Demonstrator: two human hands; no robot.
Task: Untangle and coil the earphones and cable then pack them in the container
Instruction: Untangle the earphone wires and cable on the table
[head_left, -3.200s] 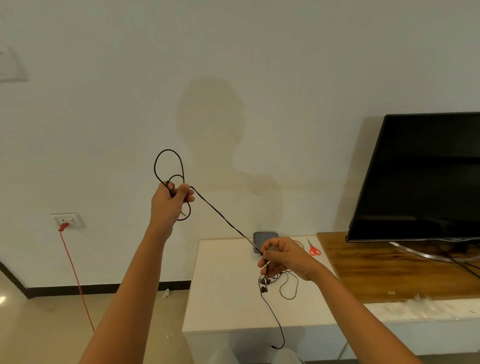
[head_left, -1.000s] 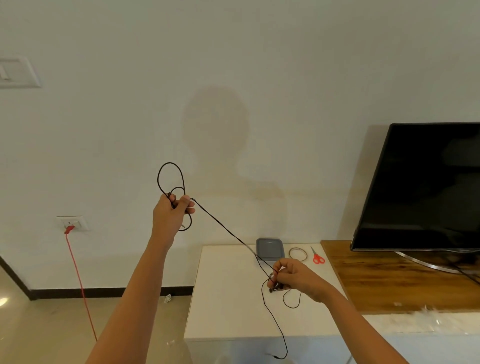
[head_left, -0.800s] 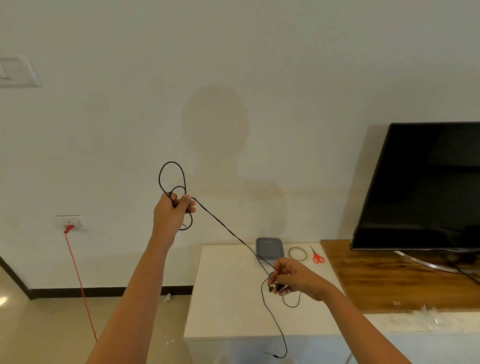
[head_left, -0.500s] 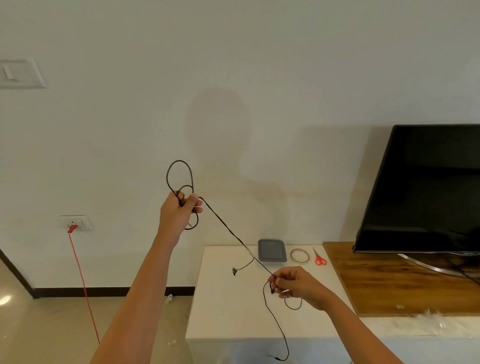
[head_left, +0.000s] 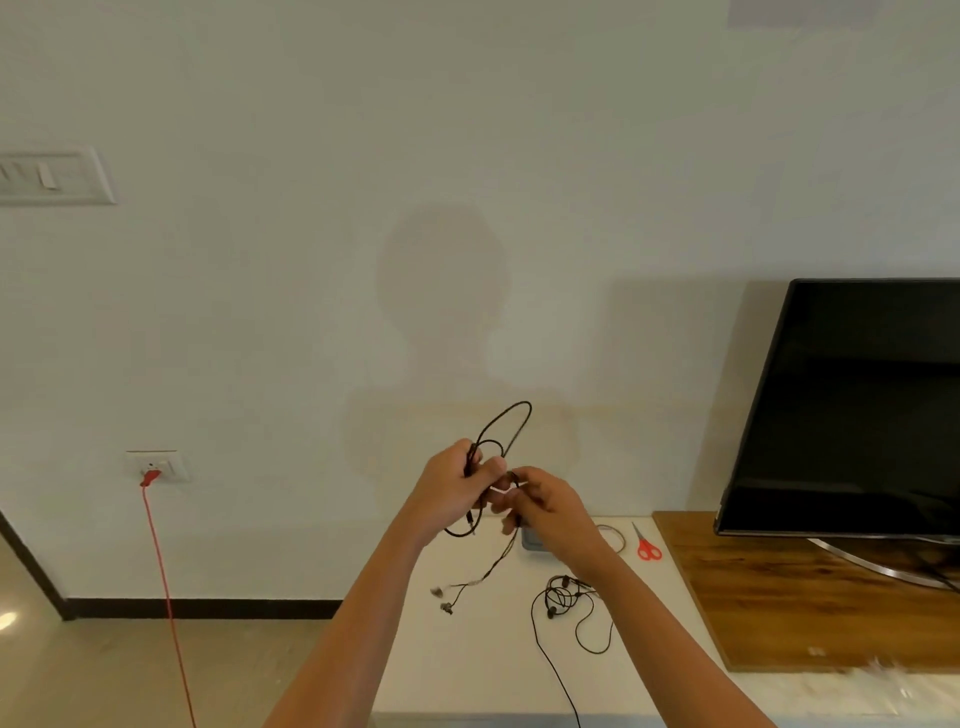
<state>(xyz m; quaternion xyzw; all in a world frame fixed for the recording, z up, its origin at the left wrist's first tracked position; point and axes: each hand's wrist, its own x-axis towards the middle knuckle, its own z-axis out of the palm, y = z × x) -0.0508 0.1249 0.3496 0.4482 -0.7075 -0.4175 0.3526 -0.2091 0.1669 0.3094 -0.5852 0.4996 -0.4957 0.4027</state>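
Note:
My left hand (head_left: 451, 491) grips a bundle of black cable loops (head_left: 506, 431) held up in front of the wall, one loop sticking up above the fist. My right hand (head_left: 545, 506) is right beside it, pinching the same cable where it leaves the loops. From the hands a strand hangs down to two earbuds (head_left: 441, 597) dangling just above the white table (head_left: 483, 670). A second black earphone tangle (head_left: 563, 597) lies loose on the table, its wire running off the front edge. The grey container (head_left: 529, 540) sits at the table's back, mostly hidden behind my right hand.
A ring of tape (head_left: 610, 538) and red scissors (head_left: 647, 545) lie at the back of the table. To the right stand a wooden board (head_left: 779, 597) and a black TV (head_left: 857, 410). A red cord (head_left: 163, 582) hangs from a wall socket on the left.
My right hand let the second tangle fall to the table and rose to meet my left hand, which moved right and down. The stretched cable is now slack, earbuds dangling.

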